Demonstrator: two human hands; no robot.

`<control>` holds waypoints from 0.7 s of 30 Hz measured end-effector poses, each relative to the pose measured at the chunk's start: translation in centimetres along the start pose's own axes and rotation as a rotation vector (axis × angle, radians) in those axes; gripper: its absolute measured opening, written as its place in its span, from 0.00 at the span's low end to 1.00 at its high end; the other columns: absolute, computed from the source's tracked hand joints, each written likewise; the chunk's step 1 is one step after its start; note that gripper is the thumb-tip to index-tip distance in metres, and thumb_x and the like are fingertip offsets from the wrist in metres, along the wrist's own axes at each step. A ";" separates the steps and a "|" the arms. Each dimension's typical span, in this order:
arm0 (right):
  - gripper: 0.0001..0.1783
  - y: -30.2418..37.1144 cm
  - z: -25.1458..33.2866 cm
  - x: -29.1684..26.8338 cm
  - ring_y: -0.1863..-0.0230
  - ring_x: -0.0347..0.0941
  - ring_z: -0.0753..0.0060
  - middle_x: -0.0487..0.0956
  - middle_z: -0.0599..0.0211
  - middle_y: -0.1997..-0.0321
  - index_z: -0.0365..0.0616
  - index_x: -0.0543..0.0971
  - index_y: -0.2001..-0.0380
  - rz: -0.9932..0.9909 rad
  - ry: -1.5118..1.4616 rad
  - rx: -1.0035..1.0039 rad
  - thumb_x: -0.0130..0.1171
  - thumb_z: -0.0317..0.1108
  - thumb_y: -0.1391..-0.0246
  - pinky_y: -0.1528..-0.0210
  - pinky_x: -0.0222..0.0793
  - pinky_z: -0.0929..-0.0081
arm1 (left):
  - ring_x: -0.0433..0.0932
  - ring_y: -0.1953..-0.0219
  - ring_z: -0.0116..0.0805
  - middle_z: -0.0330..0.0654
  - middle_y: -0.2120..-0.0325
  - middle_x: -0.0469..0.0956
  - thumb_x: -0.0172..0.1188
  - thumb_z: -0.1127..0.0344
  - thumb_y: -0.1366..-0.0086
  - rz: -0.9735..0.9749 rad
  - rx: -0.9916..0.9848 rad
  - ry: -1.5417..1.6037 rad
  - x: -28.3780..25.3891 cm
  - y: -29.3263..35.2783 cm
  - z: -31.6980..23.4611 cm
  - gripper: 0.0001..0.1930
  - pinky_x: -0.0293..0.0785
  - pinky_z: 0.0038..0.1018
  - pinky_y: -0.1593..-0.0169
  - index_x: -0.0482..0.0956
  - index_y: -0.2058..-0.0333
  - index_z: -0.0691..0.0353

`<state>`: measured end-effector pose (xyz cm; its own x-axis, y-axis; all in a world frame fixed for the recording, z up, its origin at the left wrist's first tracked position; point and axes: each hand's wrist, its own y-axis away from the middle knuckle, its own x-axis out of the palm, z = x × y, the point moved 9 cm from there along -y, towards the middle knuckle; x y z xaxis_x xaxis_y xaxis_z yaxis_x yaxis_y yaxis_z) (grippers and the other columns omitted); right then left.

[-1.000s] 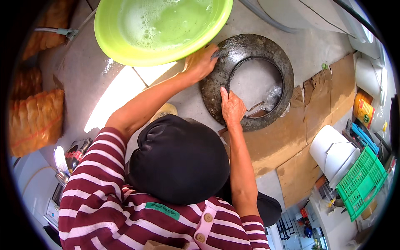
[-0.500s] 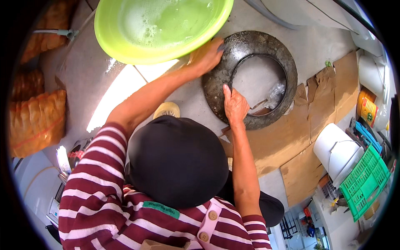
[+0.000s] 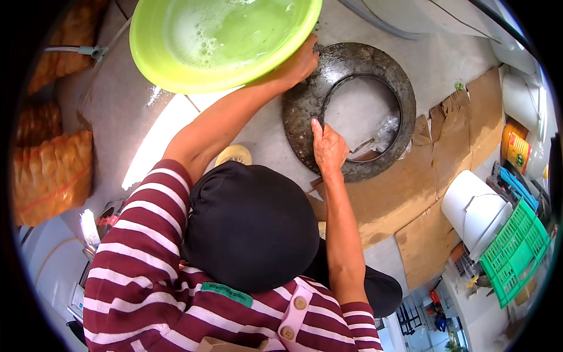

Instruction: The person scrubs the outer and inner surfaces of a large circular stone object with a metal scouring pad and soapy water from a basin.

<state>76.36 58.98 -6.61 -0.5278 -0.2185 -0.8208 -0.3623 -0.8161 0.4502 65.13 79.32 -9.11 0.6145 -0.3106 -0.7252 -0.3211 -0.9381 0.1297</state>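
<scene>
One flat dark ring [image 3: 302,111], grasped by right hand [image 3: 330,146], best held firm while left hand [image 3: 300,63], apparently clutching grey pad [image 3: 317,48], presses evenly.

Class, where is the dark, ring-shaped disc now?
In the head view, the dark disc is right of centre, beside the round lime-green basin, the right hand on it.

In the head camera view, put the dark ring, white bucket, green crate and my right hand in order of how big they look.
Largest to smallest:
1. Dark ring
2. White bucket and green crate: too alike to rank
3. Right hand
</scene>
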 end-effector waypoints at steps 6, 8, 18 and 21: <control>0.32 0.0 -0.6 0.0 0.68 0.75 0.40 0.78 0.47 0.75 0.44 0.79 0.74 -0.034 0.037 -0.007 0.45 0.62 0.39 0.63 0.68 0.52 | 0.75 0.55 0.56 0.53 0.58 0.76 0.58 0.65 0.40 -0.036 -0.057 0.132 -0.8 4.5 -0.2 0.15 0.70 0.45 0.52 0.73 0.54 0.60; 0.31 0.0 -0.5 -0.3 0.68 0.75 0.39 0.78 0.47 0.75 0.44 0.79 0.74 -0.039 0.034 0.004 0.45 0.62 0.39 0.63 0.68 0.51 | 0.74 0.55 0.56 0.52 0.58 0.74 0.59 0.65 0.40 0.001 -0.030 0.098 -1.0 4.8 -0.6 0.15 0.70 0.45 0.53 0.73 0.54 0.60; 0.31 -0.1 -0.6 0.0 0.68 0.74 0.38 0.78 0.47 0.74 0.44 0.79 0.74 -0.029 0.050 -0.010 0.45 0.62 0.39 0.64 0.68 0.50 | 0.74 0.57 0.56 0.51 0.57 0.71 0.59 0.66 0.40 -0.012 0.121 0.040 -1.4 4.1 -2.8 0.11 0.72 0.45 0.56 0.75 0.58 0.58; 0.31 0.1 -0.4 0.0 0.68 0.74 0.38 0.78 0.47 0.74 0.44 0.79 0.74 -0.026 0.028 -0.003 0.45 0.62 0.39 0.64 0.67 0.50 | 0.74 0.57 0.55 0.51 0.58 0.72 0.60 0.66 0.40 -0.012 0.198 -0.058 -1.4 7.0 -1.9 0.12 0.72 0.43 0.56 0.75 0.58 0.58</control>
<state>76.60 58.72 -6.74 -0.4964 -0.2123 -0.8417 -0.3731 -0.8233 0.4277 63.42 72.93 -5.90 0.5788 -0.2848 -0.7641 -0.4528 -0.8916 -0.0106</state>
